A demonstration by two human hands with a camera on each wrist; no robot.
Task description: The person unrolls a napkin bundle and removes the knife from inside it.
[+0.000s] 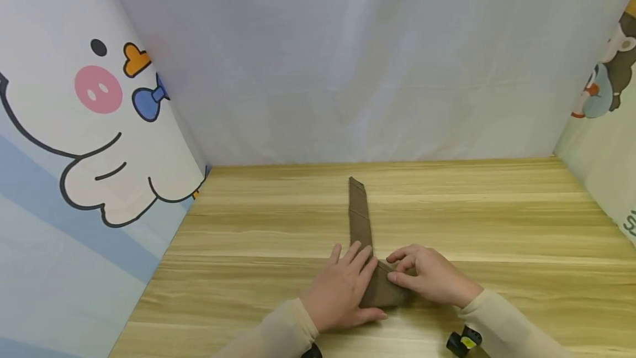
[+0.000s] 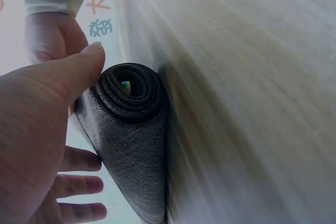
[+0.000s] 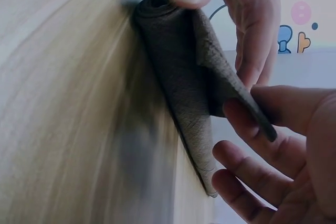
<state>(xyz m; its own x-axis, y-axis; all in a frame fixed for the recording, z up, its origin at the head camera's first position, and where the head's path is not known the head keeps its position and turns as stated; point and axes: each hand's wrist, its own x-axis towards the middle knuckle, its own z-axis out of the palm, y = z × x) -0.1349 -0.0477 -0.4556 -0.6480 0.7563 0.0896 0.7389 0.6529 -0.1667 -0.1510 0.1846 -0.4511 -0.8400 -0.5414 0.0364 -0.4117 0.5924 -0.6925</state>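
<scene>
A dark brown cloth [image 1: 359, 214] lies on the table, a narrow folded strip reaching away from me and a wider part under my hands. In the left wrist view, the near part of the cloth [image 2: 131, 150] is wound into a roll whose spiral end shows. My left hand [image 1: 340, 291] rests on the cloth with fingers extended and thumb by the roll's end. On the other side, my right hand [image 1: 432, 276] pinches the edge of a loose flap between thumb and forefinger. That flap [image 3: 223, 69] stands lifted off the roll in the right wrist view.
The wood-grain table [image 1: 258, 203] spreads around the cloth. A pale curtain [image 1: 348, 70] hangs along its back edge. Printed cartoon sheets border both sides, the left one [image 1: 44, 247] showing a large white figure.
</scene>
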